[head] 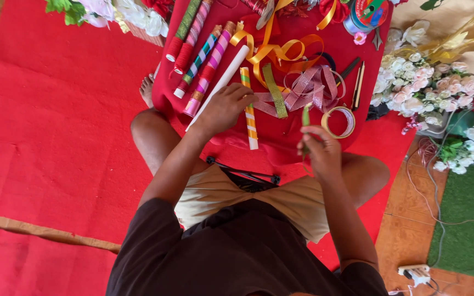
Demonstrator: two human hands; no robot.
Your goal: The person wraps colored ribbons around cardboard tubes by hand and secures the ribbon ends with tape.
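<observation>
My left hand (223, 107) reaches onto the red cloth (303, 140) laid over my lap. Its curled fingers lie over an orange-and-white striped stick (252, 129), next to a long white tube (227, 77); whether they grip the stick I cannot tell. My right hand (320, 151) is raised above my right knee and pinches a thin green strip (305, 116) that stands upright. A roll of clear tape (340, 121) lies just beyond that hand. Pink glitter ribbon (309, 86) and a green glitter strip (275, 91) lie between the hands.
Several wrapped sticks (201, 52) lie at the cloth's far left, with orange ribbon (272, 52) and black pens (357, 82) further back. White and pink artificial flowers (429, 82) crowd the right. A power strip (415, 272) and cables lie at lower right, on red carpet (56, 126).
</observation>
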